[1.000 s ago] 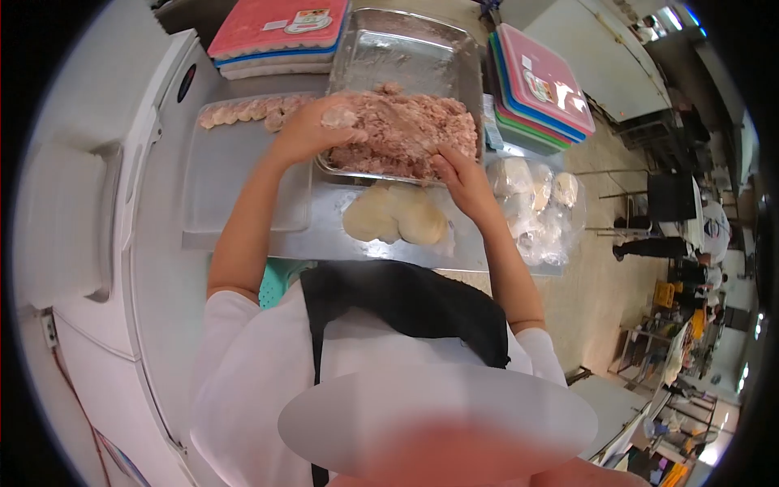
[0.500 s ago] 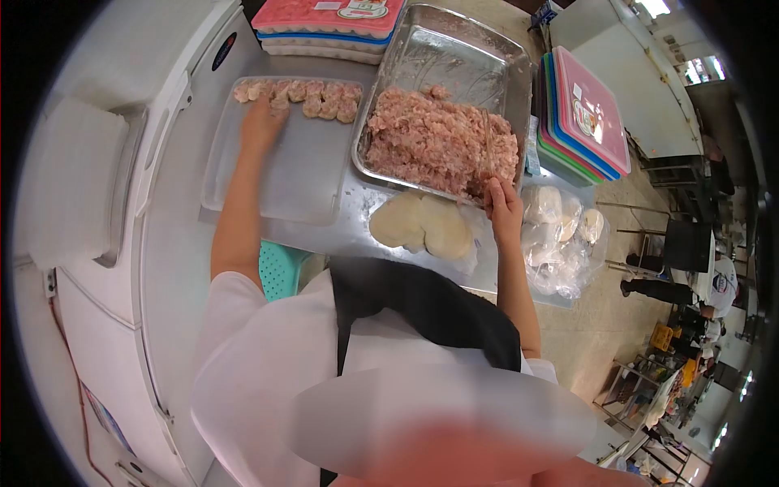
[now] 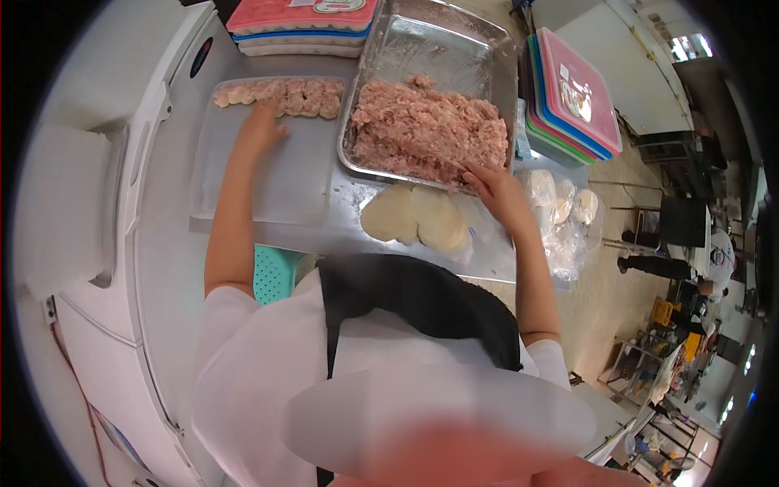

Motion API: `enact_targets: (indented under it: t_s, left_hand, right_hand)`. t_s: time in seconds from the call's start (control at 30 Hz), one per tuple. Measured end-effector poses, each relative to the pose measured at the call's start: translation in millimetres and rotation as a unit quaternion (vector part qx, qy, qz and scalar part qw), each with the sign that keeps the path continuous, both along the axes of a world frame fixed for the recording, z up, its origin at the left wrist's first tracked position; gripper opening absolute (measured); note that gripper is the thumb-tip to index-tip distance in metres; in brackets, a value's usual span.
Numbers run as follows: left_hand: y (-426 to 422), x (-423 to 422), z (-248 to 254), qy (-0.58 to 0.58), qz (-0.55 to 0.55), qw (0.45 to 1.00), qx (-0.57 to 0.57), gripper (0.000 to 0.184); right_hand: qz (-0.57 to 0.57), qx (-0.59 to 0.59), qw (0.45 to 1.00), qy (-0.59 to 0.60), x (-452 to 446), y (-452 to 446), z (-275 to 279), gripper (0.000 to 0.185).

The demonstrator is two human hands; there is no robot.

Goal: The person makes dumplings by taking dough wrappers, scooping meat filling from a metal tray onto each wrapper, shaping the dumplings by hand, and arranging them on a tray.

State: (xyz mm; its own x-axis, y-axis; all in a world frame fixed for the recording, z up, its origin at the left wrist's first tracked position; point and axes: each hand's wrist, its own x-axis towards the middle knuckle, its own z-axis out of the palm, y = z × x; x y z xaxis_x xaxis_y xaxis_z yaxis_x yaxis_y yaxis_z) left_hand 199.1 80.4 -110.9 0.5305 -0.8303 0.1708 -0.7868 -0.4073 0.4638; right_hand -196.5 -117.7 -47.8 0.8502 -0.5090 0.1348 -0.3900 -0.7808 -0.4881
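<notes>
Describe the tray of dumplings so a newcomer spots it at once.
On the metal table, find the large pan of minced meat. Just left lies a shallow tray. Unlike the stacked trays behind, it lies alone, dumplings lining its far edge.

We stand in a food-preparation kitchen. We see minced meat (image 3: 426,130) in a metal pan (image 3: 442,40) beside stacked lidded containers (image 3: 576,93).

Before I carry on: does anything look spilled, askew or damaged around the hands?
Nothing stands out: the minced meat sits within the metal pan, and the dumplings line the far edge of the translucent tray.
</notes>
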Motion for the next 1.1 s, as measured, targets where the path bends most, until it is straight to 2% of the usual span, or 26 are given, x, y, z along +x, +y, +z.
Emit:
enact_targets:
  t_s: [0.03, 0.1, 0.17, 0.2, 0.23, 0.33, 0.43, 0.53, 0.63, 0.73, 0.83, 0.93, 0.97, 1.03, 1.1]
  left_hand:
    - [6, -11, 8, -0.037, -0.022, 0.999, 0.015, 0.054]
    - [5, -60, 23, -0.023, -0.108, 0.989, -0.094, 0.035]
    - [-2, -128, 48, 0.179, -0.202, 0.960, -0.075, 0.025]
    - [-5, -150, 36, 0.192, -0.265, 0.944, -0.049, 0.024]
    - [-8, -168, 15, 0.203, -0.327, 0.923, -0.024, 0.022]
    - [-9, -202, -9, 0.114, -0.361, 0.922, -0.075, 0.023]
    - [1, -215, -7, 0.112, -0.297, 0.940, -0.129, 0.023]
    - [6, -211, -25, 0.119, -0.270, 0.951, -0.095, 0.019]
    - [6, -197, -35, 0.198, -0.314, 0.923, -0.099, 0.017]
    - [11, -197, -31, 0.247, -0.270, 0.923, -0.122, 0.018]
    - [16, -195, -19, 0.281, -0.233, 0.919, -0.149, 0.022]
    - [14, -189, -24, 0.475, -0.145, 0.856, -0.143, 0.026]
    - [13, -188, -24, 0.571, -0.103, 0.795, -0.176, 0.026]
    - [7, -188, -11, 0.737, -0.017, 0.634, -0.234, 0.025]
    - [1, -190, 20, 0.780, 0.017, 0.567, -0.264, 0.022]
  right_hand:
    - [0.015, -0.049, 0.998, 0.044, 2, -4, 13, 0.026]
    - [0.028, -0.118, 0.987, 0.107, 14, -10, 38, 0.023]
    - [0.042, -0.191, 0.967, 0.166, 34, -12, 43, 0.024]
    - [0.050, -0.228, 0.953, 0.194, 44, -13, 42, 0.026]
    - [0.096, -0.264, 0.950, 0.139, 47, -16, 22, 0.022]
    - [0.137, -0.257, 0.942, 0.166, 54, 16, -18, 0.018]
    - [0.086, -0.223, 0.955, 0.178, 46, 38, -18, 0.020]
    - [0.053, -0.122, 0.982, 0.135, 42, 33, -12, 0.018]
    - [0.044, -0.149, 0.981, 0.119, 49, 24, -14, 0.022]
    - [0.073, -0.213, 0.960, 0.165, 72, 24, -11, 0.027]
    - [0.129, -0.223, 0.958, 0.127, 78, 50, -23, 0.033]
    - [0.053, -0.057, 0.992, 0.097, 68, 45, -11, 0.033]
    - [0.036, 0.009, 0.998, 0.054, 63, 44, -12, 0.034]
    - [0.002, 0.139, 0.990, -0.033, 53, 38, -16, 0.036]
    - [-0.045, 0.232, 0.970, -0.058, 47, 25, -15, 0.038]
